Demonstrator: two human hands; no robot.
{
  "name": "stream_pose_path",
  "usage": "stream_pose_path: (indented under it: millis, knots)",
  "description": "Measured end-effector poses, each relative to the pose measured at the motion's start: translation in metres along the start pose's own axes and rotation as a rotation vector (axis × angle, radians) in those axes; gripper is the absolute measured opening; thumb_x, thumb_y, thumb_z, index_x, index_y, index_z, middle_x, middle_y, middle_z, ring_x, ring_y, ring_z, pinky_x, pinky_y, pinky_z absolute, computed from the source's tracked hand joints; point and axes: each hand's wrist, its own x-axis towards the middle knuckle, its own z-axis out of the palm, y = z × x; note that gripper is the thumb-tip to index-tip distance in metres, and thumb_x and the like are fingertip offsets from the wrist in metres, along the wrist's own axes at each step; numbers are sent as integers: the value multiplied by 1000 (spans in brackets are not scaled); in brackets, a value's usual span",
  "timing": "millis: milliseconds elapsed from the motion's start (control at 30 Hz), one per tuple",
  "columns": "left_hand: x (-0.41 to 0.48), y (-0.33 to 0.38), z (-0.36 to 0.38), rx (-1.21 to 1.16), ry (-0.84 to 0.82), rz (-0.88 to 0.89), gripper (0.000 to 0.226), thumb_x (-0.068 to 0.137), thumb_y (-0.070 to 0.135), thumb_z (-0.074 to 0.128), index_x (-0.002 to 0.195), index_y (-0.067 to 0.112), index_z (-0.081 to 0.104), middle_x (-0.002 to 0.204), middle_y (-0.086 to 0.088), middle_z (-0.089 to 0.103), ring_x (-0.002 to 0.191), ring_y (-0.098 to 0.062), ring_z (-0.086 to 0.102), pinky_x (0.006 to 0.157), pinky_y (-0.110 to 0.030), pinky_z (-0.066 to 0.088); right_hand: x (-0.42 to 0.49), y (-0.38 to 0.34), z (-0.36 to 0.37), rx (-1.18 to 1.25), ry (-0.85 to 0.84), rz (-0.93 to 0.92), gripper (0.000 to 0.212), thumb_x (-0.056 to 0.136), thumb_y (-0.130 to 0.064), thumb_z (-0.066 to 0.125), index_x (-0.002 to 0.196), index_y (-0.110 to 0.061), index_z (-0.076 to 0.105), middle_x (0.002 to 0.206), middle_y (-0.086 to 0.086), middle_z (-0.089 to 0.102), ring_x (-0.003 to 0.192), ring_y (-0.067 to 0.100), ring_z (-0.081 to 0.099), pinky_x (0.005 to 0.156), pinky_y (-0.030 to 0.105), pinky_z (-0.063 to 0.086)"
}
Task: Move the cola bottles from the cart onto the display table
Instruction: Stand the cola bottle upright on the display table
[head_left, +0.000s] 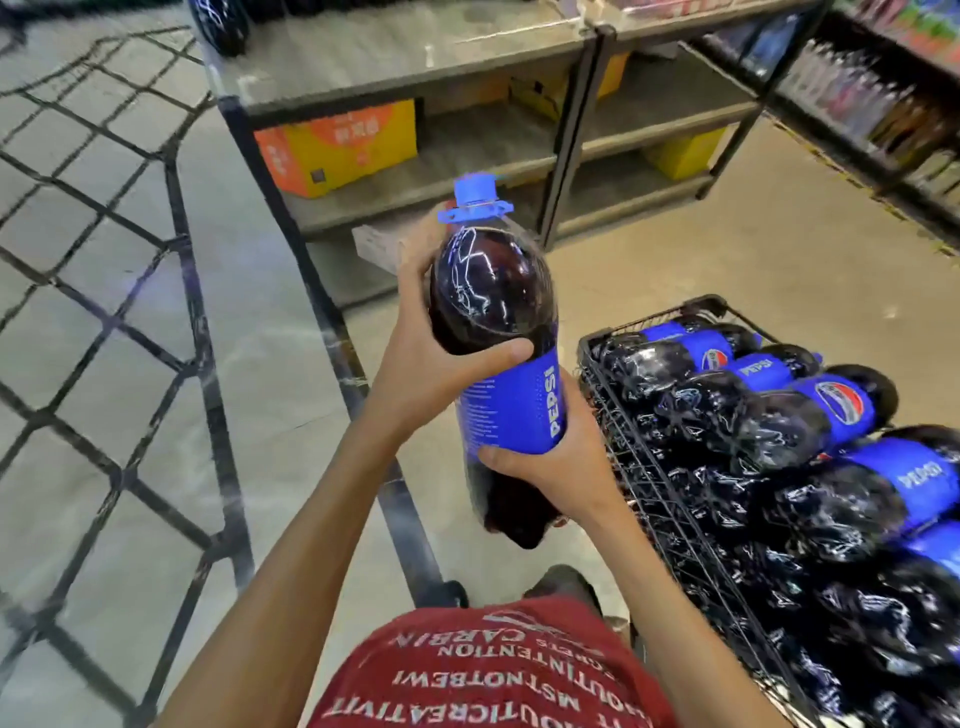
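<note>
Both hands (431, 364) (561, 462) around near-upright cola bottle (493, 291)

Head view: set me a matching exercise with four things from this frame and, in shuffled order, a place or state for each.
Things
1. cola bottle
2. cart
3. orange carton
4. right hand

Places or states
A. on a lower shelf
B. wrapped round the bottle at the lower edge of its label
C. loaded with bottles lying on their sides
D. lifted cap up, left of the cart

Pairs: 1-D, 2-C, 3-A, 4-B
</note>
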Motion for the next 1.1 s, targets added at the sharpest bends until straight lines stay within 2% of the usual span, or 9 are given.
stream_pose_path:
  millis: [200,333,500,567,667,733,867,1000,1100]
  knots:
    - [42,-10,-40,56,58,-24,102,60,40,87,142,25,28,136,22,49,124,-1,56,98,-25,52,61,-9,33,4,-101,-41,90,52,-32,93,132,-30,50,112,-20,67,98,0,66,76,19,55]
    - [83,-20,-49,62,128,-29,103,60,39,89,142,20,30,139,10,50,124,-5,58,100,-32,53,111,-12,40,17,-140,-54,93,50,-39,94,132,-31,50,115,-20,66,101,2,66,79,23,57]
    - [159,-29,-49,72,195,-11,97,63,23,91,139,17,32,136,8,51,121,-4,59,93,-21,52,194,-20,33,27,-199,-74,87,56,-34,95,131,-33,50,115,-21,66,103,4,66,83,30,59]
    - [193,-30,-48,77,216,-11,97,62,25,91,139,19,33,137,6,51,121,-4,59,92,-19,51,230,-25,28,23,-207,-82,87,57,-32,96,130,-35,49,115,-22,66,103,4,66,83,30,59]
    - [246,-33,-46,93,230,11,100,60,31,92,139,23,33,140,4,51,124,-5,57,95,-18,49,283,-33,21,19,-222,-91,88,54,-42,95,129,-37,49,116,-22,65,104,5,66,84,31,59]
    - [279,-37,-43,94,240,16,98,62,27,92,140,23,32,139,4,51,124,-5,58,97,-20,50,318,-36,16,23,-229,-99,89,53,-47,93,130,-36,49,116,-21,66,104,5,66,83,31,60]
    - [336,-45,-40,87,266,19,92,65,22,90,136,28,33,138,7,49,122,-4,58,93,-17,50,378,-42,9,23,-234,-109,86,51,-47,92,125,-37,50,112,-25,66,102,4,67,80,29,59]
    - [391,-55,-41,76,272,4,92,63,21,90,135,30,34,136,10,51,119,-3,60,88,-17,52,433,-45,5,22,-224,-90,88,51,-43,93,128,-34,51,111,-21,68,99,7,68,81,36,61]
    - [434,-64,-44,69,249,3,95,62,24,92,137,32,34,139,7,51,122,-7,59,90,-20,53,476,-47,5,27,-218,-72,91,50,-41,94,130,-32,52,113,-18,68,101,9,68,83,39,62]
